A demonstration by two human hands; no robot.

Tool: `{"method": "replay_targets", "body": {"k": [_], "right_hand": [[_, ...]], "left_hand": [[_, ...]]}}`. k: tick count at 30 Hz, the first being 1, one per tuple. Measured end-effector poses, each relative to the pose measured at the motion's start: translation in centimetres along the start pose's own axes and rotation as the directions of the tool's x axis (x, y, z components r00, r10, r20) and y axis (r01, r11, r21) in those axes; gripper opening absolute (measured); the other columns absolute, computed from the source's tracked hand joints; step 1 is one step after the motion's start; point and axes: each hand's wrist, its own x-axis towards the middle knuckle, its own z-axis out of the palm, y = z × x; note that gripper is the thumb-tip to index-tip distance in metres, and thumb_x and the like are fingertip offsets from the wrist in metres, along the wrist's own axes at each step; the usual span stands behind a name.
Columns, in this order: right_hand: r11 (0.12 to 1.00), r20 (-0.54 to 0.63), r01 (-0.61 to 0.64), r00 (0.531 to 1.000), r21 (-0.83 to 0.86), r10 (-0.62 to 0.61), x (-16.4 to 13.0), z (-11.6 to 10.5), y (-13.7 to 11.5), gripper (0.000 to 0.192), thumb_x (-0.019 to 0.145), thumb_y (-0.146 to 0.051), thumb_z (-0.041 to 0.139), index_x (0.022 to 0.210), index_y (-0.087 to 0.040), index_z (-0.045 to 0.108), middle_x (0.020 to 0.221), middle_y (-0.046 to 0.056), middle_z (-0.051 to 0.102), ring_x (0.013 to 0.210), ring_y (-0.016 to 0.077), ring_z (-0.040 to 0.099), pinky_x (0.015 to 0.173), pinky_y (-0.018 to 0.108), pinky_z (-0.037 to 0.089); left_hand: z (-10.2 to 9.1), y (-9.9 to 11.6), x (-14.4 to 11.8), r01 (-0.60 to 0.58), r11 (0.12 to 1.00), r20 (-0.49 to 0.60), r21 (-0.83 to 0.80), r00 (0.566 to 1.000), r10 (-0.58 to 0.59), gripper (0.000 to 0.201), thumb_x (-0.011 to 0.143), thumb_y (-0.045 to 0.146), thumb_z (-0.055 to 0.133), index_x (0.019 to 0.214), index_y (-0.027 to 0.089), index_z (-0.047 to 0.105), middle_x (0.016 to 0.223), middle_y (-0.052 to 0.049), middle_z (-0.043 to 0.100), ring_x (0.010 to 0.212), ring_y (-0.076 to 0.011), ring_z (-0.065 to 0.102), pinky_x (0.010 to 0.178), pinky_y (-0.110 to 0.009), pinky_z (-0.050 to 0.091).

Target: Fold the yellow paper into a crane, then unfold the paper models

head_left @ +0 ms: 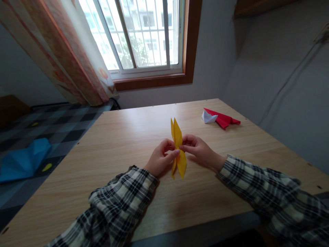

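Observation:
A folded yellow paper piece (178, 135) with several pointed flaps is held upright above the wooden table (133, 137). Two points rise at its top and two hang below, with a narrow waist in the middle. My left hand (163, 156) pinches that waist from the left, thumb laid across the front. From the right, my right hand (199, 147) pinches the same middle part between thumb and fingers. The fingertips behind the paper are partly hidden.
At the table's far right lie a white folded paper boat (208, 117) and a red folded paper piece (223, 119), touching each other. A blue folded paper (25, 157) rests on the checked cloth (74, 118) to the left. Behind the table is a barred window (144, 37).

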Motion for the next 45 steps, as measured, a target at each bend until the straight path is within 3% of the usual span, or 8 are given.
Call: {"method": "replay_targets", "body": {"k": [5, 12, 16, 21, 27, 32, 42, 45], "right_hand": [[1.0, 0.009, -0.029, 1.0, -0.001, 0.029, -0.1, 0.2, -0.2, 0.028, 0.08, -0.04, 0.079, 0.093, -0.02, 0.065, 0.091, 0.002, 0.067, 0.085, 0.0156, 0.063, 0.081, 0.033, 0.054], [0.989, -0.019, -0.136, 0.99, 0.065, 0.137, -0.2, 0.2, 0.0, 0.045, 0.084, -0.041, 0.077, 0.118, -0.021, 0.055, 0.087, 0.0, 0.065, 0.075, 0.0138, 0.062, 0.064, 0.026, 0.049], [0.987, 0.044, -0.142, 0.989, 0.073, 0.139, -0.2, 0.3, 0.1, 0.039, 0.084, -0.044, 0.076, 0.111, -0.018, 0.062, 0.099, 0.005, 0.067, 0.088, 0.0172, 0.064, 0.074, 0.029, 0.052], [0.994, -0.02, -0.112, 0.994, -0.018, 0.112, -0.2, -0.1, 0.3, 0.038, 0.085, -0.046, 0.074, 0.11, -0.019, 0.062, 0.092, 0.003, 0.066, 0.076, 0.0143, 0.059, 0.064, 0.026, 0.048], [0.99, -0.094, -0.029, 0.995, -0.14, 0.016, -0.1, -0.1, -0.2, 0.029, 0.084, -0.045, 0.074, 0.085, -0.019, 0.062, 0.08, -0.001, 0.06, 0.071, 0.0132, 0.053, 0.064, 0.027, 0.044], [0.995, -0.082, -0.049, 0.996, -0.089, 0.042, -0.2, 0.1, 0.2, 0.028, 0.085, -0.045, 0.073, 0.089, -0.02, 0.06, 0.084, 0.001, 0.063, 0.075, 0.0147, 0.059, 0.067, 0.029, 0.049], [0.995, -0.185, -0.014, 0.983, -0.098, -0.004, -0.1, 0.2, 0.1, 0.031, 0.083, -0.047, 0.075, 0.09, -0.022, 0.058, 0.072, -0.003, 0.061, 0.065, 0.0132, 0.06, 0.059, 0.027, 0.051], [0.994, -0.221, -0.009, 0.975, -0.106, -0.015, -0.1, 0.2, 0.0, 0.031, 0.083, -0.048, 0.074, 0.089, -0.022, 0.058, 0.065, -0.006, 0.056, 0.06, 0.0123, 0.058, 0.055, 0.025, 0.049]], "left_hand": [[0.1, 0.3, 0.0, -0.02, 0.999, -0.014, -0.028, 1.0, 0.02, 0.032, 0.08, 0.044, 0.077, 0.088, 0.017, 0.062, 0.081, -0.001, 0.065, 0.072, -0.0142, 0.061, 0.066, -0.027, 0.051], [0.1, 0.4, -0.1, 0.055, 0.995, -0.09, -0.085, 0.994, -0.063, 0.03, 0.078, 0.043, 0.077, 0.089, 0.018, 0.065, 0.083, -0.001, 0.068, 0.076, -0.0155, 0.064, 0.068, -0.027, 0.054], [0.1, 0.2, 0.0, 0.035, 0.998, -0.103, -0.054, 0.994, -0.04, 0.029, 0.079, 0.043, 0.076, 0.088, 0.017, 0.067, 0.082, -0.002, 0.069, 0.075, -0.0158, 0.064, 0.068, -0.028, 0.054], [0.0, 0.0, 0.2, 0.01, 1.0, -0.117, 0.004, 0.993, -0.01, 0.026, 0.08, 0.041, 0.075, 0.088, 0.016, 0.068, 0.084, -0.002, 0.07, 0.076, -0.0165, 0.064, 0.072, -0.029, 0.053], [-0.1, -0.2, 0.3, -0.006, 0.997, -0.147, 0.071, 0.989, 0.016, 0.025, 0.083, 0.041, 0.072, 0.084, 0.016, 0.068, 0.08, -0.002, 0.068, 0.073, -0.0153, 0.061, 0.068, -0.028, 0.05], [-0.1, -0.5, 0.4, -0.022, 1.0, -0.157, 0.018, 0.987, 0.024, 0.028, 0.081, 0.039, 0.075, 0.093, 0.018, 0.06, 0.075, 0.003, 0.063, 0.068, -0.0122, 0.059, 0.064, -0.024, 0.047], [0.1, -0.5, 0.0, -0.041, 0.994, 0.02, -0.099, 0.999, 0.043, 0.035, 0.085, 0.032, 0.075, 0.103, 0.023, 0.046, 0.088, 0.002, 0.062, 0.078, -0.0125, 0.066, 0.069, -0.025, 0.052], [0.0, -0.5, 0.0, -0.069, 0.994, -0.01, -0.08, 0.998, 0.068, 0.036, 0.086, 0.033, 0.074, 0.104, 0.023, 0.044, 0.09, 0.003, 0.06, 0.075, -0.0104, 0.066, 0.07, -0.025, 0.053]]}}
